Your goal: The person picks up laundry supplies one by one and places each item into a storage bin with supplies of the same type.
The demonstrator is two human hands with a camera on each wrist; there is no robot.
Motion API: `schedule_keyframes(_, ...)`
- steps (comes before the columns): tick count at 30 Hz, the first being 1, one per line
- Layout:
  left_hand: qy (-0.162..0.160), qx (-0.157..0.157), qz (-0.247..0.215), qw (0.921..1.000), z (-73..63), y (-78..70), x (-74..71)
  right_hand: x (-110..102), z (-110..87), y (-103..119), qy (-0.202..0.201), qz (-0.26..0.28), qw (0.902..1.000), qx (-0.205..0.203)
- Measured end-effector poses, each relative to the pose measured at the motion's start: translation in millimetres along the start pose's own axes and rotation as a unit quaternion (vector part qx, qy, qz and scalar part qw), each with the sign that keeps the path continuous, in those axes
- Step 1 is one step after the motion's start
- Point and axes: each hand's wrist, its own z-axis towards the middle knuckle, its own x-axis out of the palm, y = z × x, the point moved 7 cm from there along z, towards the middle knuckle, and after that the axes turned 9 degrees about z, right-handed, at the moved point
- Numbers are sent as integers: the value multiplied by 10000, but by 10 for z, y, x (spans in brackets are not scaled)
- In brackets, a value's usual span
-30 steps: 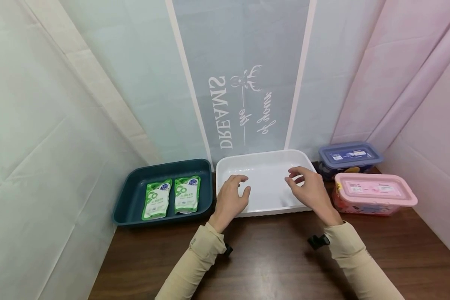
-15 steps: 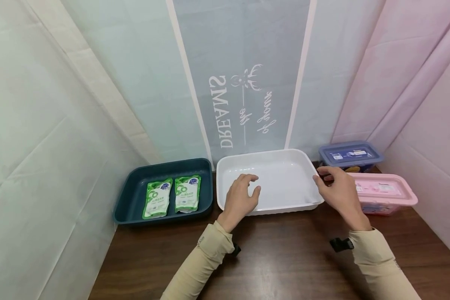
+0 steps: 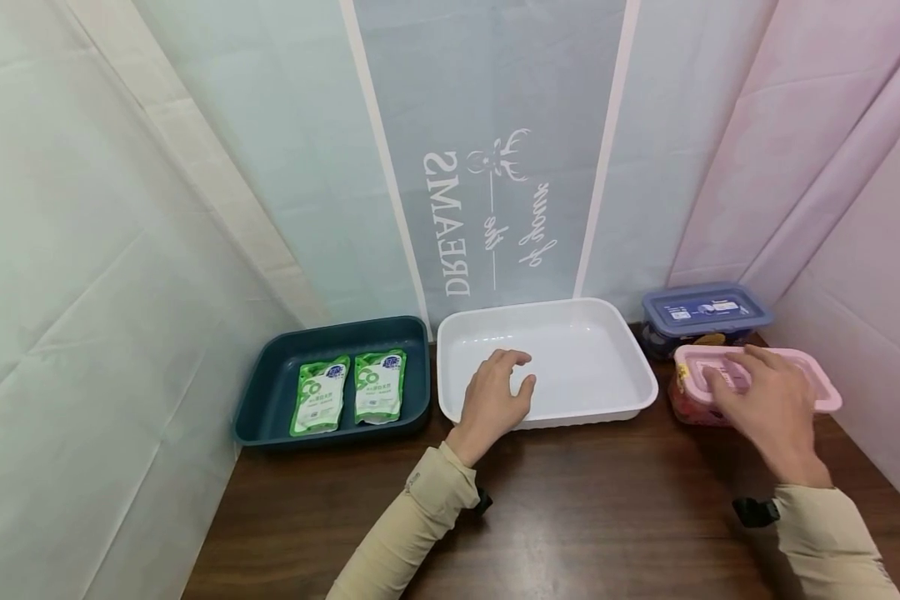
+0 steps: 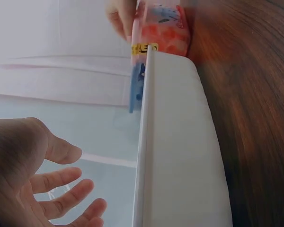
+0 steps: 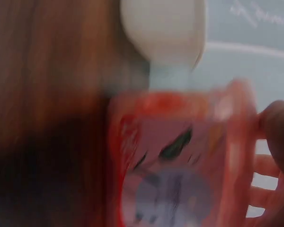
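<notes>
My right hand [image 3: 780, 408] is over the pink-lidded plastic box [image 3: 817, 380], thumb and fingers spread and bent above the lid. In the right wrist view the thumb of that hand [image 5: 280, 135] is beside the lid's edge; blur leaves contact uncertain. The box [image 5: 173, 175] appears reddish with printed pictures. My left hand [image 3: 492, 404] hovers over the front left part of the white tray [image 3: 585, 367], fingers loosely bent and holding nothing. Its separated fingers show in the left wrist view, where the hand [image 4: 42, 175] is apart from the tray wall [image 4: 180, 142].
A dark teal tray [image 3: 265, 408] on the left holds two green-and-white pouches, one left [image 3: 320, 397] and one right [image 3: 379, 387]. Behind the pink-lidded box stands a blue-lidded box [image 3: 708, 310]. Brown wooden tabletop [image 3: 592, 508] lies in front; fabric walls enclose the back and sides.
My right hand has moved right, from above the white tray to the pink-lidded box. The left hand has shifted slightly right over the tray. Boxes and pouches stay put.
</notes>
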Motion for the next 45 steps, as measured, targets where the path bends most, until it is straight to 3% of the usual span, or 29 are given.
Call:
schedule_keyframes(8,-111,84,44,9999,-9,-34,17,-35,-82,-340,455,-442,9972,406)
schedule_keyframes(19,-87,232,58,9997,-26,-111,35,-117,-178,-392,54,-469,9982,381)
schedule_keyframes(27,75,258,-34,9996,-72,-179,138,-115,-248,-395,-90,-545,9980,299)
schedule_keyframes(38,355,518,-82,9980,-115,-562,345,-180,-401,-326,-277,-521,9979,273)
schedule_keyframes(45,309,945,113,9950,-145,-844,438,-145,-462,-254,-266,-490,9981,248)
